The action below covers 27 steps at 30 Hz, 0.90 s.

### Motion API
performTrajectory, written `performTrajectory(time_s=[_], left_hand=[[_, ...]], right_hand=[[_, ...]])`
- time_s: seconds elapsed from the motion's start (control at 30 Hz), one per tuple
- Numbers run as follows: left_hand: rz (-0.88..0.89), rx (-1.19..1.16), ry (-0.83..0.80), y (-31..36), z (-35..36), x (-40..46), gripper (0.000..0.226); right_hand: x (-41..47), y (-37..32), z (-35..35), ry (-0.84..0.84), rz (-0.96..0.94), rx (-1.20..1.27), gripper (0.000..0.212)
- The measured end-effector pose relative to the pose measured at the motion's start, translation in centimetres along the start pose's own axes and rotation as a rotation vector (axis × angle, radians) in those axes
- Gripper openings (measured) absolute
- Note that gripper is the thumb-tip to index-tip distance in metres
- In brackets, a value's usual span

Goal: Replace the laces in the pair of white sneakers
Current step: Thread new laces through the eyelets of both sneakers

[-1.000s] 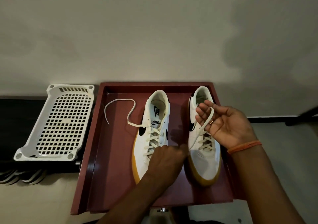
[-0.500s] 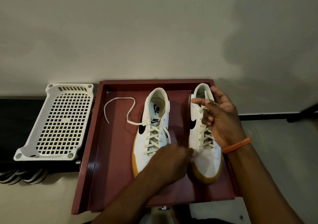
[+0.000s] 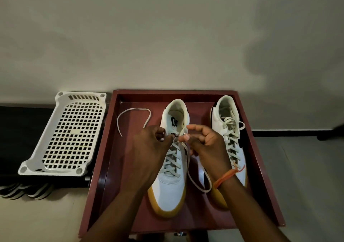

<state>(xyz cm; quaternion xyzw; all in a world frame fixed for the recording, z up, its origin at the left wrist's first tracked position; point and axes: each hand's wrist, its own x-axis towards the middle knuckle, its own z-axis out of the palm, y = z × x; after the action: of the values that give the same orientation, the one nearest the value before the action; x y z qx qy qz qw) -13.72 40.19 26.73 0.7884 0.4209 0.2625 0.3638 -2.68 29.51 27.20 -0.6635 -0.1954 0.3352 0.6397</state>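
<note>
Left sneaker [image 3: 170, 167]: lies in the red tray [image 3: 260, 167], toe toward the camera, laced up the eyelets; both lace ends are out at the top.
Right sneaker [image 3: 229, 139]: lies beside it in the same tray, laced, its lace ends lying loose over the tongue.
Left hand [image 3: 149, 148]: fingers curled at the top eyelets of the left sneaker, pinching the left lace end [image 3: 130, 115], whose tail runs out in a loop across the tray floor.
Right hand [image 3: 204, 143]: fingers curled, pinching the right lace end [image 3: 197, 178] just above the tongue; its slack hangs in a loop between the two sneakers.
Step in hand: judged to be drawing both ends even before tying the left sneaker.
Risk 1: uneven pull, caused by the long free tail on the left, could leave one end too short to tie.
Risk 2: the hanging loop could snag on the right sneaker or the wristband [image 3: 226, 176] as the right hand moves.
Risk 3: a hard pull could drag the sneaker across the tray, since nothing pins it.
Surroundings: white perforated rack [image 3: 70, 134] lies left of the tray, apart from it.
</note>
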Motion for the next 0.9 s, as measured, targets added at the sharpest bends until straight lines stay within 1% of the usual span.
performTrajectory(time_s=[0.07, 0.1, 0.17, 0.2, 0.27, 0.37, 0.5, 0.57, 0.6, 0.7, 0.77, 0.9], left_hand=[[-0.038, -0.028, -0.001, -0.1, 0.1, 0.2, 0.016], [-0.062, -0.051, -0.003, 0.0, 0.0, 0.2, 0.016], [-0.1, -0.094, -0.006, 0.5, -0.1, -0.1, 0.018], [-0.114, -0.105, -0.021, 0.7, -0.1, -0.3, 0.019], [-0.135, -0.119, -0.062, 0.9, 0.1, -0.6, 0.019], [-0.131, -0.154, -0.11, 0.9, 0.0, -0.6, 0.013], [-0.161, -0.205, -0.214, 0.6, -0.5, 0.1, 0.012], [-0.194, -0.284, -0.295, 0.3, -0.8, 0.4, 0.024], [-0.205, -0.307, -0.331, 0.1, -1.0, 0.6, 0.024], [-0.21, -0.331, -0.396, -0.4, -1.4, 1.2, 0.012], [-0.207, -0.353, -0.432, -0.7, -1.7, 1.5, 0.013], [-0.131, -0.326, -0.443, -1.5, -1.8, 1.9, 0.009]], right_hand=[[0.1, 0.5, 0.3, 0.051, -0.06, -0.031, 0.01], [0.2, 0.8, 0.5, 0.089, -0.139, -0.121, 0.009], [0.6, 1.8, 1.1, 0.166, -0.321, -0.403, 0.009], [0.9, 2.3, 1.5, 0.21, -0.376, -0.518, 0.01], [1.3, 3.1, 1.8, 0.272, -0.382, -0.601, 0.01], [1.5, 3.7, 1.7, 0.28, -0.338, -0.565, 0.01], [1.9, 3.6, 1.4, 0.253, -0.226, -0.488, 0.013], [2.1, 3.5, 1.6, 0.238, -0.222, -0.502, 0.016], [2.3, 3.5, 1.6, 0.22, -0.221, -0.52, 0.017], [2.7, 3.2, 1.0, 0.123, -0.21, -0.515, 0.013], [2.9, 3.3, 0.7, 0.08, -0.207, -0.491, 0.012], [3.0, 3.4, 0.9, 0.014, -0.226, -0.431, 0.009]])
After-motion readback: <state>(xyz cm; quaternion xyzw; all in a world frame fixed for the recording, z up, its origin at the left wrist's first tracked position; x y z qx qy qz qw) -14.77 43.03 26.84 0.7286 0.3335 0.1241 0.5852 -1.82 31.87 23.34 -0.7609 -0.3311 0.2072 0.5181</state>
